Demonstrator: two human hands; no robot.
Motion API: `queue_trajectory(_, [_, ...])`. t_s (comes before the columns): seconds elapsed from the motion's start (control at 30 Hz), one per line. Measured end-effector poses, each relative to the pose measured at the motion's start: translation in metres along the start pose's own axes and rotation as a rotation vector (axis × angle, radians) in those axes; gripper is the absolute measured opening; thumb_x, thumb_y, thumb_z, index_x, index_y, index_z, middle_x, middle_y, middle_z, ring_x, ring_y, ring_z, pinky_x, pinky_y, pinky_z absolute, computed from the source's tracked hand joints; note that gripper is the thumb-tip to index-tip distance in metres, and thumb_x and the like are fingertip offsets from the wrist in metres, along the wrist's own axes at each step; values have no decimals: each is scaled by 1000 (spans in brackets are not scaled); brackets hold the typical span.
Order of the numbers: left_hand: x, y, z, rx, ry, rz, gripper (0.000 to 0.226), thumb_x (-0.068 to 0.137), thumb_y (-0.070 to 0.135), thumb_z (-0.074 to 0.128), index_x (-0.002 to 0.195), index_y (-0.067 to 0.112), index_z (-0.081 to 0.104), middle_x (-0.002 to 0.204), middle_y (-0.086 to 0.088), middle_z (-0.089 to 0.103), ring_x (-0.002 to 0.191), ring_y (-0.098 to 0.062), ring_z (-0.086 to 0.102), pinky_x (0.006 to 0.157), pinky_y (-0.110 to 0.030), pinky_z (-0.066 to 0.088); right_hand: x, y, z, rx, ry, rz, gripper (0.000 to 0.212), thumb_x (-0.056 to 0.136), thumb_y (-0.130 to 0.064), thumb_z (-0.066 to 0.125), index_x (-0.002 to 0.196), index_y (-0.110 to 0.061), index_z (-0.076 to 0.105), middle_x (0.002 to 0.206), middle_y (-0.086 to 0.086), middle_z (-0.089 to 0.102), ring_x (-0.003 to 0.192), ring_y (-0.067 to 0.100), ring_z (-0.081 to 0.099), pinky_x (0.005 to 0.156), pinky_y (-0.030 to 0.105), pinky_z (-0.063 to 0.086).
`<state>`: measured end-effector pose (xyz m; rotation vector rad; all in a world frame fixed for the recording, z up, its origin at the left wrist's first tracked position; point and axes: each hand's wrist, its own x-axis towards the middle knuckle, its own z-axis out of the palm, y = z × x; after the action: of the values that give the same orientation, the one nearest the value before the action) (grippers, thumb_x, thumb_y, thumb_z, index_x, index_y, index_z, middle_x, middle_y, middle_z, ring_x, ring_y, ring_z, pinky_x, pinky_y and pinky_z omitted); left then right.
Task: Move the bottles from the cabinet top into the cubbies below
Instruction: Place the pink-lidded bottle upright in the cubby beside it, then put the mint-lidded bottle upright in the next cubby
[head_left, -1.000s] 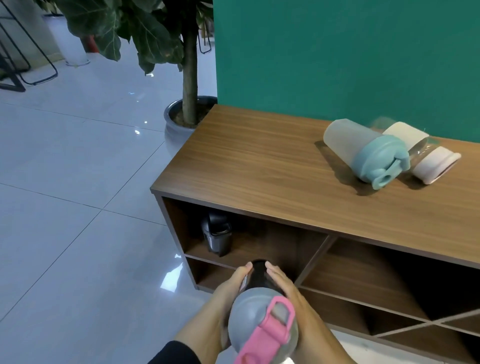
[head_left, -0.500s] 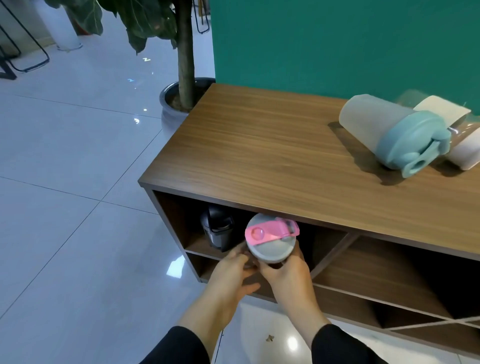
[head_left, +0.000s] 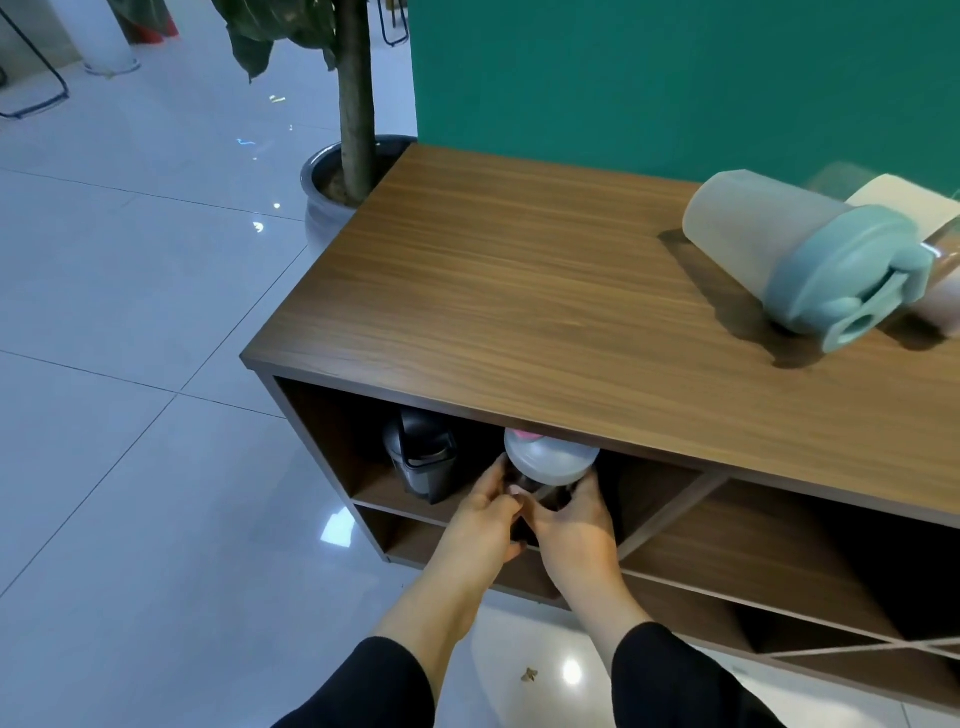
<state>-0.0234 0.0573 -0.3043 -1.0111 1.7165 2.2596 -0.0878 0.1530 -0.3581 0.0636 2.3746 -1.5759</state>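
A grey-lidded bottle (head_left: 549, 460) with a pink cap stands upright at the mouth of the top left cubby, its lid half under the cabinet top (head_left: 519, 291). My left hand (head_left: 480, 517) and my right hand (head_left: 574, 525) both clasp its dark body from the sides. A black bottle (head_left: 421, 462) stands upright in the same cubby, just to the left. On the cabinet top at the right a frosted bottle with a teal lid (head_left: 800, 260) lies on its side. Behind it lies a clear bottle with a cream label (head_left: 930, 228), cut off by the frame edge.
A potted tree in a grey pot (head_left: 343, 187) stands against the cabinet's far left corner. A green wall (head_left: 675, 78) backs the cabinet. White glossy floor tiles (head_left: 130, 415) spread to the left. Other cubbies with slanted dividers (head_left: 769, 561) lie to the right.
Both hands have carried the pink-capped bottle from low in front of the cabinet up and into the top left cubby, turning it upright. The camera has come closer.
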Motion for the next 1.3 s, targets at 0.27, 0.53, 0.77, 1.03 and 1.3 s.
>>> queue_trajectory(0.27, [-3,-4,3,-64,85,-64,54,100,7,42,151,27,39,139,-9,59,121,-22,61,96,-36,54,-23,17,-9,-148,-95,4,81,81,-36,76,148,-21,32,133,-1,57,123,20,56,94,28,50])
queue_trajectory(0.53, [-48,0,17,9,193,-114,27,103,17,44,124,16,60,101,-1,67,96,-21,66,88,-39,54,-126,-9,-81,-245,-170,-67,28,94,-32,59,68,-25,65,65,-3,70,65,11,65,73,38,57])
queue_trajectory(0.77, [-99,9,26,10,193,-138,20,100,19,49,100,15,69,93,-15,76,79,-31,72,71,-39,56,-131,-137,-188,47,303,-503,16,82,-41,64,98,-37,63,98,-14,66,95,4,63,77,12,48])
queue_trajectory(1.03, [-116,11,35,108,216,-105,22,99,20,51,96,15,72,83,-11,75,66,-27,69,58,-32,52,-21,-195,-203,441,314,-104,80,78,-40,78,143,-20,35,131,-2,55,107,11,57,69,18,42])
queue_trajectory(1.3, [-113,14,28,155,215,-65,20,101,21,49,93,22,68,88,-7,74,75,-24,72,60,-30,52,19,-210,-171,454,528,50,92,69,-47,83,140,-24,29,131,2,46,104,19,46,88,31,41])
